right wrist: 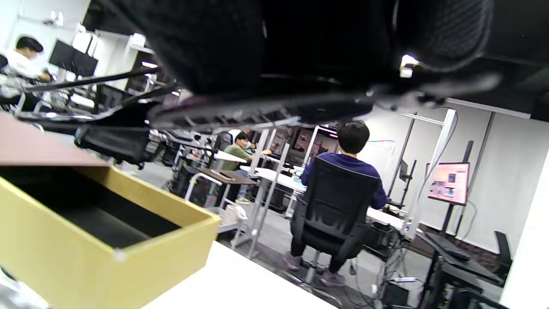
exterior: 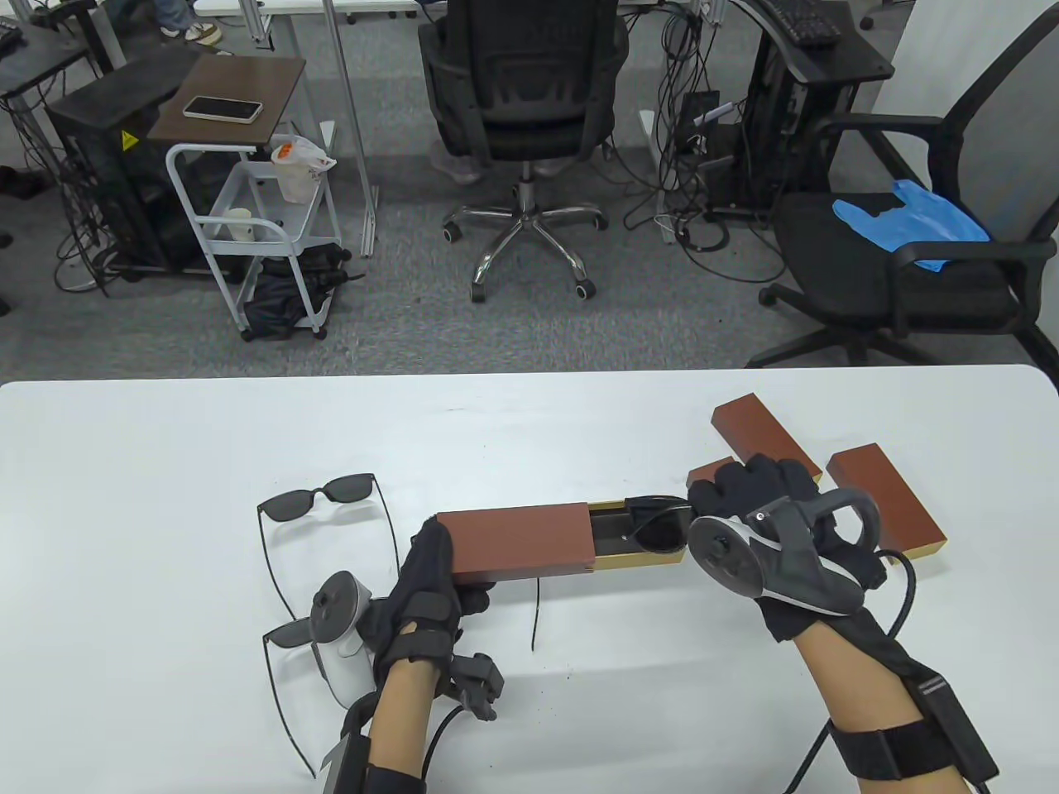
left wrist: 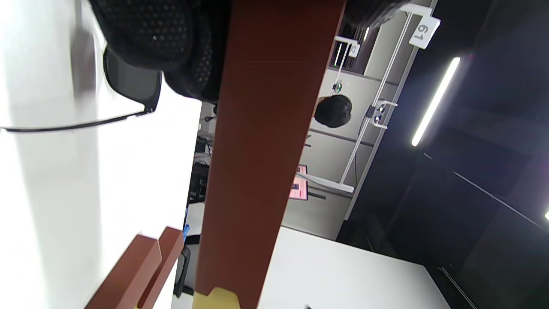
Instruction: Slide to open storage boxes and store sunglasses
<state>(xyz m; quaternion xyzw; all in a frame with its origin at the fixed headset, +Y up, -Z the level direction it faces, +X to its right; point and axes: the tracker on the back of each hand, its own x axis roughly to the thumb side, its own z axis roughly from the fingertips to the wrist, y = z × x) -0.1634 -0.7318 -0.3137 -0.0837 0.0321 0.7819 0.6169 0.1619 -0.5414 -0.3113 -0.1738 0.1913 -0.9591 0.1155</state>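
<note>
Left hand (exterior: 430,579), nearest the camera, fingers curled round the brown sleeve's (exterior: 513,542) left end. Gold tray (exterior: 641,562) juts right, long axis left-right. Right hand (exterior: 757,492) pinches sunglasses (exterior: 658,529) over it. Two spare pairs (exterior: 318,500) lie far left on table (exterior: 165,463).
</note>
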